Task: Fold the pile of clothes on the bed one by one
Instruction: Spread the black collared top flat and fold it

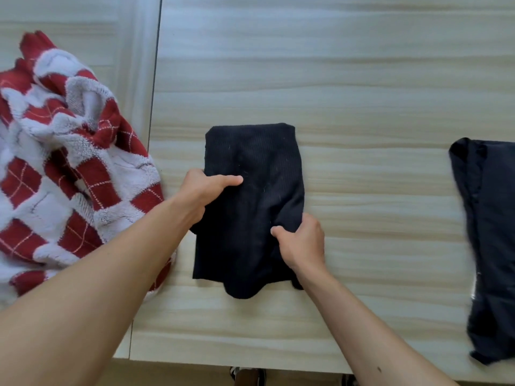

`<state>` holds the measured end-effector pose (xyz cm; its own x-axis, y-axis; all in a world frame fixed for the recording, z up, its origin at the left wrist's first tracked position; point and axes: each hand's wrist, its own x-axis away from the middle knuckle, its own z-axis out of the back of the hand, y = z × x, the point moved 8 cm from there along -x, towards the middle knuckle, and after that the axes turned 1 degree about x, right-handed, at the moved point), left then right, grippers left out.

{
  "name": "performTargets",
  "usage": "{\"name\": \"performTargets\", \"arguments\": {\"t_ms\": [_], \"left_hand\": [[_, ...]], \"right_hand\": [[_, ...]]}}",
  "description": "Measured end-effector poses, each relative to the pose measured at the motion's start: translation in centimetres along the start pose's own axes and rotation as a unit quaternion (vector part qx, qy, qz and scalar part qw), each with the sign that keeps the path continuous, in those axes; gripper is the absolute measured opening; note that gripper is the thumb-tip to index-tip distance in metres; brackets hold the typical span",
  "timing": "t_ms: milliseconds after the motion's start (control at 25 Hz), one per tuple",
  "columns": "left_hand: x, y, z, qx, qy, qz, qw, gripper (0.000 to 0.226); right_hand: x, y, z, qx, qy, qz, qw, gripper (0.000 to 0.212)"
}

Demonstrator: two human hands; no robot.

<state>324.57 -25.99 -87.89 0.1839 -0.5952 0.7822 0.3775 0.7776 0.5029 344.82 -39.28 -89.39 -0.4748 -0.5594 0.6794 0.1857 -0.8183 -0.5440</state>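
As left hand (201, 190) and right hand (303, 244) pinch it, black garment (252, 151) seems folded.

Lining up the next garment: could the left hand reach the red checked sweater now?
Probably yes: the sweater lies beside the left hand, nothing between, though its fingers grip the black garment.

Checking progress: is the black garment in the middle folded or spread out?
Folded: the black garment is a compact layered rectangle, left hand and right hand gripping its sides.
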Motion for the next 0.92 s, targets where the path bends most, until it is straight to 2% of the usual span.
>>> {"name": "performTargets", "arguments": {"t_ms": [120,240,320,480,640,760,840,880,920], "left_hand": [[3.8,2.8,-3.0,0.003,-0.096,-0.057,0.994,0.027],[10.2,6.5,-8.1,-0.003,-0.190,-0.156,0.969,0.041],[15.0,8.8,-13.5,0.002,-0.251,-0.205,0.946,0.053],[22.9,11.8,-26.5,0.002,-0.295,-0.297,0.908,0.068],[27.2,12.1,-38.7,0.034,-0.332,-0.287,0.898,0.072],[25.7,9.2,-44.1,-0.018,-0.297,-0.246,0.922,0.081],[23.9,7.2,-44.8,-0.177,-0.169,-0.242,0.939,0.097],[23.8,7.4,-44.5,-0.273,-0.078,-0.288,0.915,0.100],[24.7,8.5,-44.5,-0.332,-0.007,-0.376,0.865,0.099]], "right_hand": [[0.7,-0.6,4.9,-0.092,-0.047,0.041,0.994,0.021],[2.1,0.8,13.2,-0.141,-0.053,0.069,0.986,0.032],[2.6,2.6,20.8,-0.156,-0.011,0.088,0.984,0.036],[4.1,6.7,36.7,-0.146,0.102,0.119,0.977,0.026],[3.2,13.7,46.9,-0.174,0.168,0.075,0.967,0.034],[-0.2,19.4,48.8,-0.151,0.142,0.015,0.978,0.036],[-2.3,22.2,48.0,-0.062,0.118,-0.029,0.991,0.054],[-2.9,22.7,47.8,0.000,0.138,-0.033,0.990,0.070],[-3.2,22.3,47.5,0.043,0.172,-0.015,0.984,0.082]]}}
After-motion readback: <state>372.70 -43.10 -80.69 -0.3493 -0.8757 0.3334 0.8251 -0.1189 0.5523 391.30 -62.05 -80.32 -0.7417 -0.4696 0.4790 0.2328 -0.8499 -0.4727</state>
